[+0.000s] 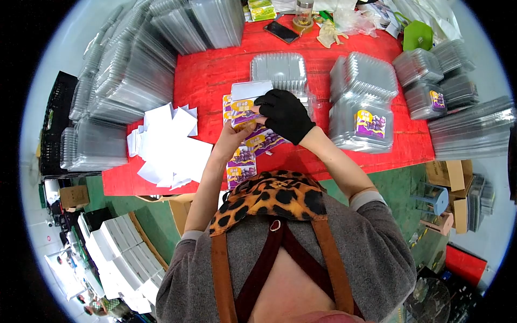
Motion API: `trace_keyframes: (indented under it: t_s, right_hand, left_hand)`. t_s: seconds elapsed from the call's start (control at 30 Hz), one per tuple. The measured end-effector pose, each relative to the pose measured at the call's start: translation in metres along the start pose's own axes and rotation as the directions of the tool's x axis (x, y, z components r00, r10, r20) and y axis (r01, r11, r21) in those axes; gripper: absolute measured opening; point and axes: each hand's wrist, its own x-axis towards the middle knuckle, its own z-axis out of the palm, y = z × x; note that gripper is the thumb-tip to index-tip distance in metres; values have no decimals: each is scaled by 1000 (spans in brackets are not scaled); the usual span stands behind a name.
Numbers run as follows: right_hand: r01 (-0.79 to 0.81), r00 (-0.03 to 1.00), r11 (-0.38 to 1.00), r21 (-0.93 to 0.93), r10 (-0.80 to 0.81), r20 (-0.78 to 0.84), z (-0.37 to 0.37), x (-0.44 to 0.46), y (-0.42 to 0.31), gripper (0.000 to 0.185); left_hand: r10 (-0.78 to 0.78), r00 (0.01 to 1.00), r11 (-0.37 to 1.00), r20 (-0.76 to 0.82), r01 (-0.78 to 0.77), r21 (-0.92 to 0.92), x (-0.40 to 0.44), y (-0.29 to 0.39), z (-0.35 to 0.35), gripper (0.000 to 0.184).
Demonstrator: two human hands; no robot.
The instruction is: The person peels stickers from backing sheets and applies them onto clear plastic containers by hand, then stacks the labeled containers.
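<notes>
My bare left hand (pixel 237 135) grips the lower edge of a grape label (pixel 243 110), printed yellow and purple with a white upper part. On my right hand (pixel 285 114) is a black fingerless glove. Its bare fingertips pinch the right side of the same label. Under and below my hands, more grape labels (pixel 241 156) lie overlapping on the red table (pixel 215 70). Just beyond my right hand stands a stack of clear plastic clamshell boxes (pixel 278 67). Whether one label or several are between my fingers is hard to make out.
White paper sheets (pixel 175 153) lie in a loose pile on the left. Tall stacks of clear boxes (pixel 132 75) line the left edge. On the right, a box stack carries a grape label (pixel 370 124). A phone (pixel 281 32) and a glass jar (pixel 303 16) are at the back.
</notes>
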Motion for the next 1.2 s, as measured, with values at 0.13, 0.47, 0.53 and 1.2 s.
trace_keyframes:
  t_s: [0.13, 0.47, 0.53, 1.2]
  right_hand:
    - [31, 1000, 998, -54, -31, 4, -5, 5, -5, 17]
    - [-34, 992, 998, -43, 39, 122, -7, 6, 0, 17]
    - [-140, 989, 990, 34, 138, 55, -11, 4, 3, 22]
    - [-192, 979, 980, -45, 187, -83, -15, -111, 7, 27]
  left_hand:
    - [135, 991, 971, 24, -137, 196, 0, 0, 5, 21]
    - [142, 988, 868, 68, -157, 470, -3, -1, 1, 26]
    - [132, 989, 847, 70, -149, 511, -3, -1, 0, 28]
    - [-34, 937, 452, 348, 325, -831, 6, 53, 2, 55]
